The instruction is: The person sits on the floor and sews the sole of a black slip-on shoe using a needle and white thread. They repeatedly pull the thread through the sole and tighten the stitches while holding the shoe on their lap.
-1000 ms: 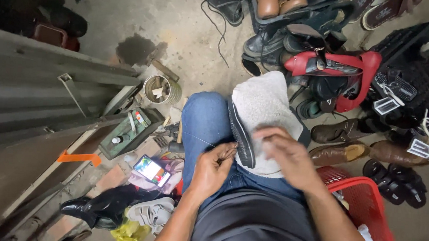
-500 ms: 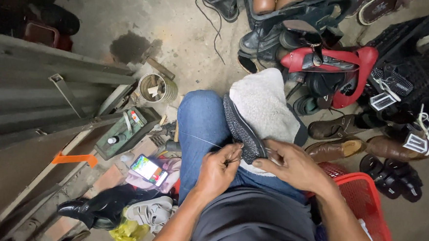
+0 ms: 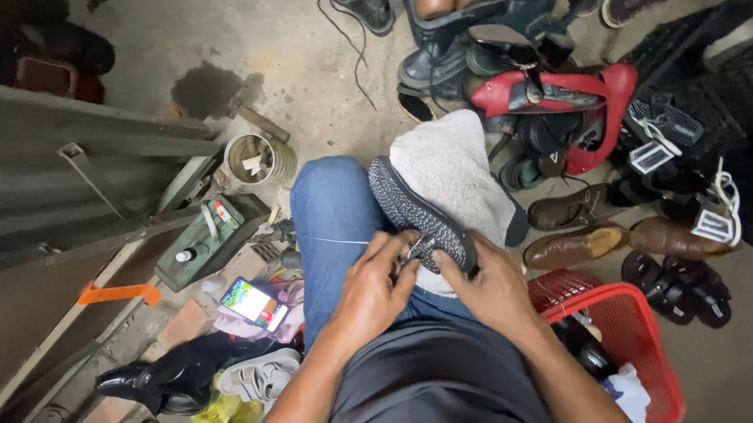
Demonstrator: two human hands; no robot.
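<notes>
A dark knitted shoe [image 3: 411, 209] lies slanted across my lap, resting on a white fleecy cloth [image 3: 456, 168] over my right knee. My right hand [image 3: 491, 288] grips the near end of the shoe. My left hand [image 3: 374, 287] pinches at the shoe's edge, fingers closed on a thin white thread [image 3: 332, 239] that runs leftward across my blue jeans [image 3: 329, 209]. Whether a needle is in the fingers cannot be made out.
A red mesh basket [image 3: 645, 337] stands at my right. Several shoes and sandals crowd the floor ahead and right, among them a red shoe [image 3: 563, 88] and brown leather shoes [image 3: 576, 246]. On the left are a tin can [image 3: 255, 158], a green tool tray [image 3: 212, 237] and a phone [image 3: 254, 304].
My right hand slid from the top of the cloth down to the shoe's near end. The thread now stretches across my left knee, and both hands are closer to my body.
</notes>
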